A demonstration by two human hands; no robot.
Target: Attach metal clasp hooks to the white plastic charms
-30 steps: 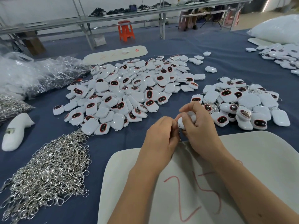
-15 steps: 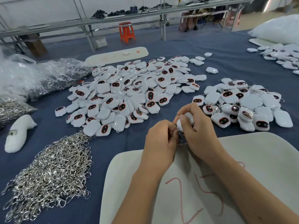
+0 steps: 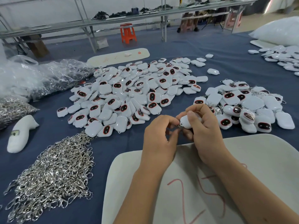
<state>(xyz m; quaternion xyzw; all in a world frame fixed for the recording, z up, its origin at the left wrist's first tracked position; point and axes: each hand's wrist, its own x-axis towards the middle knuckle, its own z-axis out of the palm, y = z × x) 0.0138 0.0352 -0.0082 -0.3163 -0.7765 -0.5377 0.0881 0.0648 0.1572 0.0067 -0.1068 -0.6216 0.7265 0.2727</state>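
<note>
While right hand [image 3: 204,131] grips one white charm [image 3: 186,122], left hand [image 3: 159,136] pinches one clasp hook [image 3: 178,126] at its loop; two charm heaps, one hook pile [image 3: 51,173].

White charm [image 3: 187,122] tilted, small clasp hook [image 3: 178,126] at corner (partly hidden).

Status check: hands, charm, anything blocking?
Right hand gripping one white charm. Left hand pinching a metal clasp hook at the charm's edge. Nothing in the way.
</note>
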